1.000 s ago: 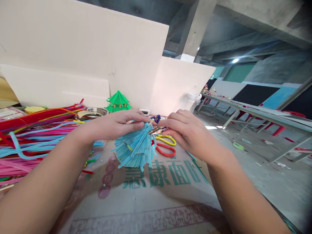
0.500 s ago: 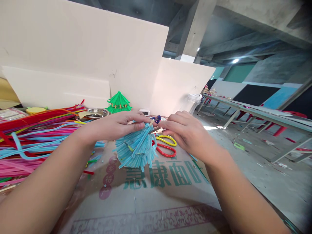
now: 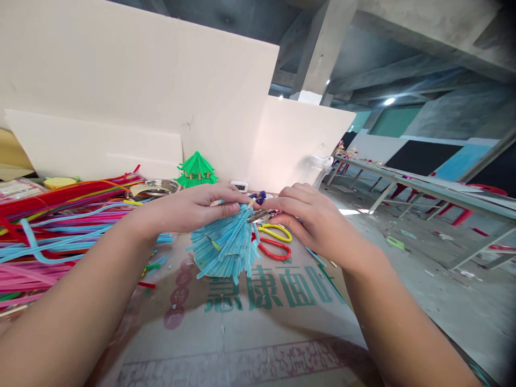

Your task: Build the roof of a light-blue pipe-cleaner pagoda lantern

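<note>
A blue cone-shaped piece of fuzzy pipe cleaners, like a small thatched roof, tilts above the cardboard with its peak toward the upper right. My left hand pinches it near the top, thumb in front and fingers behind. Close to the peak, my right hand has thumb and index finger together on a thin metal tool, whose kind I cannot make out. A small wooden stick end pokes out at the peak. Behind the fingertips lies a dark blue object, partly covered.
Scissors with yellow and red handles lie below my right hand. Bundles of coloured pipe cleaners fill the left side. Behind stand a green roof model, a metal bowl, a small white device and a lidded jar.
My right fingers and the metal tool have shifted slightly and changed angle at the peak. My left hand and the blue piece stay nearly still.
</note>
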### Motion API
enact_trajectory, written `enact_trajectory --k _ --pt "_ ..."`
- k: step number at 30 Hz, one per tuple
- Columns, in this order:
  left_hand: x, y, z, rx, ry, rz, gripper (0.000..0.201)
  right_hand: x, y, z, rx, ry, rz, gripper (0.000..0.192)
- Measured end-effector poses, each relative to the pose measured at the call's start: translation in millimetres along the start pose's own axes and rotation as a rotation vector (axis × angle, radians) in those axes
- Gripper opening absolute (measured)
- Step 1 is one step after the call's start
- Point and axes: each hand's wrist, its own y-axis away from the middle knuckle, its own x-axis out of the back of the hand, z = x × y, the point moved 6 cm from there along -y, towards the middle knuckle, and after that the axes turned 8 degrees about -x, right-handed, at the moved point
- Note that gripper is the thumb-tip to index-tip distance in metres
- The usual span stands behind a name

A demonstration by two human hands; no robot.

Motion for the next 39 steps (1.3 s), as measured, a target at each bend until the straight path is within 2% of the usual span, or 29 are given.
enact_trajectory --k 15,22,28,34,39 --pt "0.3 0 0 0.01 -0.012 0.004 0.045 0 -1 -7 0.002 0.054 -0.023 0.03" --pt "-1.1 -1 1 0.005 0.013 -0.018 0.044 3 -1 -8 0.055 0.072 0.03 0.027" --pt "1.6 0 -1 0.029 0.03 0.042 0.042 10 2 0 -0.015 -0.013 0.059 0.025" --pt "3.0 -1 -3 0.089 0.045 0.084 0.044 7 -1 -4 -0.009 0.128 0.102 0.031" --pt "2.4 -3 2 0.047 -0.013 0.072 0.044 5 -1 -7 0.005 0.209 0.133 0.03"
